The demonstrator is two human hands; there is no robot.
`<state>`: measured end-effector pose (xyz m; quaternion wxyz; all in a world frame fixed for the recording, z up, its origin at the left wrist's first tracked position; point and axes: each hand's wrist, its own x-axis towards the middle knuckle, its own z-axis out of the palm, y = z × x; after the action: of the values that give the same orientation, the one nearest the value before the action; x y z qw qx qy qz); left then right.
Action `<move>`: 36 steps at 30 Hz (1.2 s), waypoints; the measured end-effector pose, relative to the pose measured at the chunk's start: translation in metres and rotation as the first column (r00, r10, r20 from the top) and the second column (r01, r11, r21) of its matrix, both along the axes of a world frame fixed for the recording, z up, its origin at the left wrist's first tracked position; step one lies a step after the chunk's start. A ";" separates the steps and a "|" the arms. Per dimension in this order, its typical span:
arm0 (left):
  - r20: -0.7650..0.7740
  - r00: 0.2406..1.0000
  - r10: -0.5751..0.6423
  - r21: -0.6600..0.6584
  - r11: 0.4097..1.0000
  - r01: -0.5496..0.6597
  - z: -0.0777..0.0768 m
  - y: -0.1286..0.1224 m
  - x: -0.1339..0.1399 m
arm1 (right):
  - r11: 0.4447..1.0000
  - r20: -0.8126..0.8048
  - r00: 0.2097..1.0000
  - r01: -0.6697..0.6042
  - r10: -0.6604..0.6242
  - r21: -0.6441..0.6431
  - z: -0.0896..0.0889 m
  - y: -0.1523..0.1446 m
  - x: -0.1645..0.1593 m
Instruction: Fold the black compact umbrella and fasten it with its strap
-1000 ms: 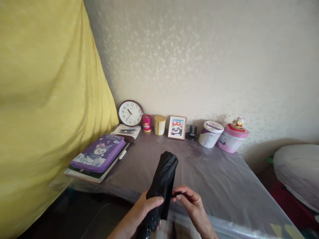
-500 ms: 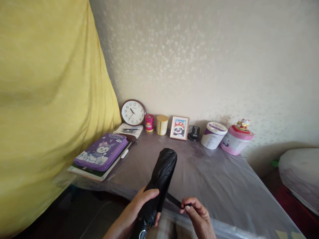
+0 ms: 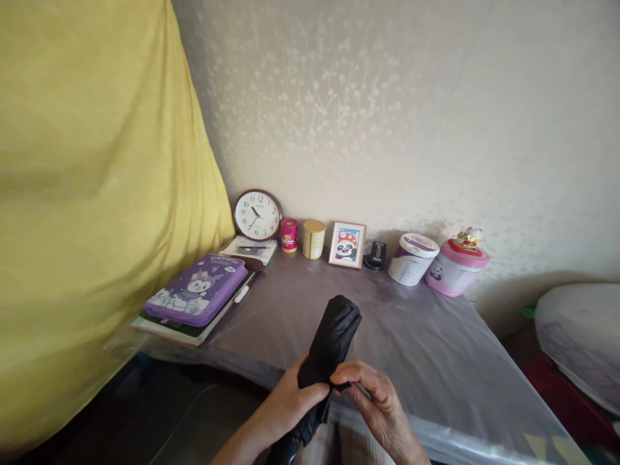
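Observation:
A folded black umbrella is tilted up and to the right in front of me, over the table's near edge. My left hand is wrapped round its lower middle, thumb across the front. My right hand is at the umbrella's right side, its thumb and index finger pinching the end of the black umbrella strap. The handle, at the bottom of the view, is partly hidden by my left wrist.
A grey table has a clear cover. At its left lie a purple case and books. Along the wall stand a clock, a pink can, a yellow can, a picture frame and tubs.
My right hand has brought the strap in close against the umbrella, up and to the left. The umbrella and my left hand have shifted slightly right.

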<state>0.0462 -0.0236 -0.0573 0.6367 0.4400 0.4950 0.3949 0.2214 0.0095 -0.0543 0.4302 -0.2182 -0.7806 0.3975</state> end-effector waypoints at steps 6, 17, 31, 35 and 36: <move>-0.224 0.973 0.044 0.257 0.966 0.015 -0.006 -0.005 -0.003 | 0.995 0.031 0.997 0.065 -0.067 0.077 -0.009 0.001 -0.005; -0.276 0.958 0.081 0.285 0.958 0.001 -0.021 -0.007 -0.001 | 0.971 0.203 0.962 0.144 -0.182 0.189 -0.019 0.002 -0.016; 0.027 0.997 0.069 0.180 0.981 -0.073 -0.037 -0.006 0.002 | 0.947 0.298 0.913 0.208 -0.277 0.243 -0.025 -0.003 -0.026; 0.023 0.996 0.083 0.196 0.977 -0.086 -0.033 -0.006 0.001 | 0.954 0.232 0.937 0.217 -0.263 0.207 -0.023 -0.003 -0.027; 0.040 0.996 0.082 0.161 0.983 -0.088 -0.032 -0.007 0.001 | 0.956 0.186 0.948 0.225 -0.260 0.190 -0.023 -0.003 -0.026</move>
<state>0.0470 -0.0304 -0.0890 0.5895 0.4623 0.4688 0.4680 0.1949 0.0068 -0.0771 0.4081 -0.3166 -0.8191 0.2497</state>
